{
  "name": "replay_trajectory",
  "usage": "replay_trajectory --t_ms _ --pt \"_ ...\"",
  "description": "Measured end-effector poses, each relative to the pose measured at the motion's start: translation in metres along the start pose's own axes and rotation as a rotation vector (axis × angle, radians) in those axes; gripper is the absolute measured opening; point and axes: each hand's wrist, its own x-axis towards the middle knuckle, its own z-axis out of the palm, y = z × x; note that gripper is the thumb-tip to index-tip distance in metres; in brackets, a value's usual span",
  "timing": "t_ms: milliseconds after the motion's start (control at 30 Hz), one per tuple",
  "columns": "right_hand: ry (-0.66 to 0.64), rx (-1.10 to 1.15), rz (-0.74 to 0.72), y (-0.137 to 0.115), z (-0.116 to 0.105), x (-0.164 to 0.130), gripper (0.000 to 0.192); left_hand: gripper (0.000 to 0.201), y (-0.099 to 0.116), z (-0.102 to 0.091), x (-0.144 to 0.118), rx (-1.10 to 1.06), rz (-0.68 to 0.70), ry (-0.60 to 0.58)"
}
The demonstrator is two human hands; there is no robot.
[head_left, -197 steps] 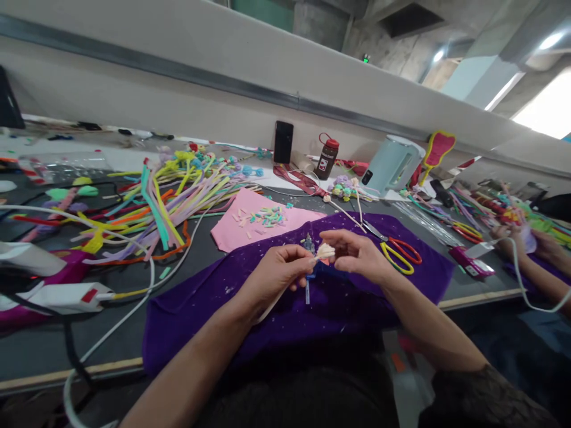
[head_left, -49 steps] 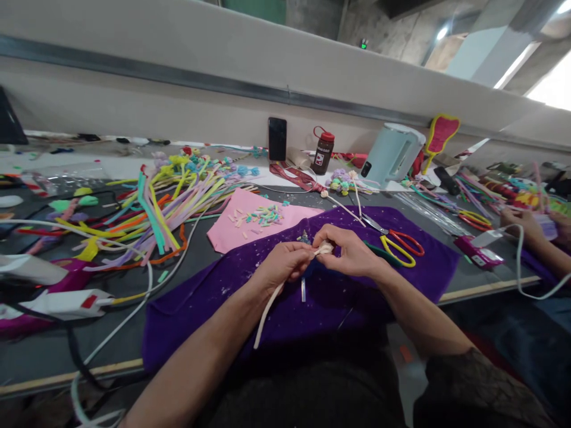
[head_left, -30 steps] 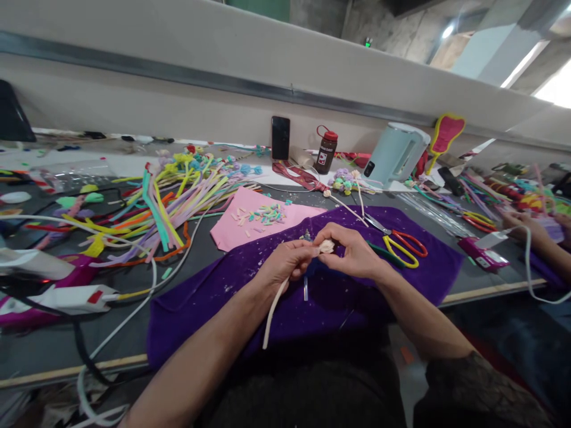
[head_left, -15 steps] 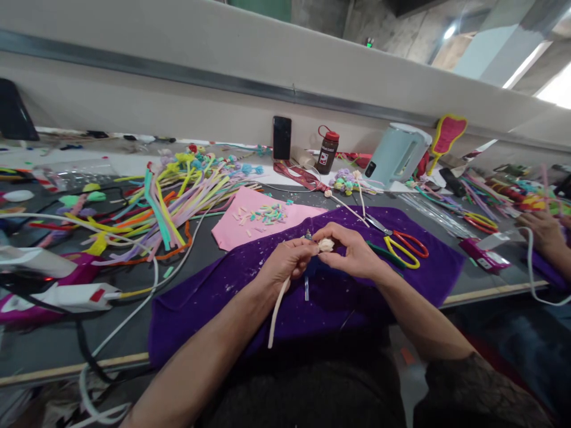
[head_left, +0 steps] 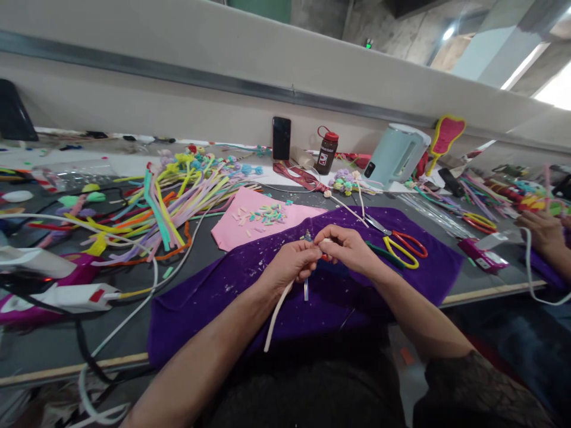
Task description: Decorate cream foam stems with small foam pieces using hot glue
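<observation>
My left hand is closed around a cream pipe cleaner, whose free end hangs down toward me. Thumb and fingers of my right hand pinch the cream flower-like head at its upper end, mostly covered by the fingers now. Both hands meet above a purple cloth. Under them a clear rod and a small metallic tip show; whatever lies between is hidden. Right of my right hand lie scissors with one yellow and one red handle.
A pink sheet bears small cut pieces. Colourful pipe cleaners pile up at left, beside white cables. A phone, brown bottle and pale blue kettle stand behind. Another person's hand is at far right.
My right fingers have closed in over the cream flower head, which showed plainly before. My left hand has turned slightly, and the hanging pipe cleaner end has shifted a little left.
</observation>
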Motion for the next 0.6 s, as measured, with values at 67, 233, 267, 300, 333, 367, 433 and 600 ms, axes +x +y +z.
replay_trajectory --t_ms 67,233,267,300,333,367,433,600 --pt "0.013 0.014 0.016 0.0 0.0003 0.0002 0.014 0.017 0.0 0.0001 0.0001 0.03 0.009 -0.002" --pt "0.001 0.148 0.036 0.0012 -0.002 0.0014 0.014 0.033 0.0036 -0.0022 -0.0001 0.03 0.032 0.027" --pt "0.005 0.171 0.042 0.0016 -0.003 0.0016 0.014 0.035 0.0044 -0.0032 -0.0006 0.028 0.028 0.034" --pt "0.014 0.184 0.049 0.0022 -0.0041 0.0016 0.014 0.034 0.0052 -0.0042 -0.0012 0.037 0.022 0.04" --pt "0.024 0.188 0.056 0.0027 -0.0051 0.0016 0.014 0.032 0.0058 -0.005 -0.0019 0.058 0.017 0.043" --pt "0.031 0.186 0.061 0.0033 -0.0058 0.0013 0.014 0.029 0.0063 -0.0056 -0.0027 0.086 0.013 0.042" --pt "0.032 0.174 0.062 0.0044 -0.0067 0.0005 0.013 0.024 0.0068 -0.0057 -0.0043 0.13 -0.001 0.034" --pt "-0.031 0.153 0.061 0.0052 -0.0094 -0.0015 0.026 0.012 0.0056 -0.0027 -0.0047 0.089 -0.076 0.0"
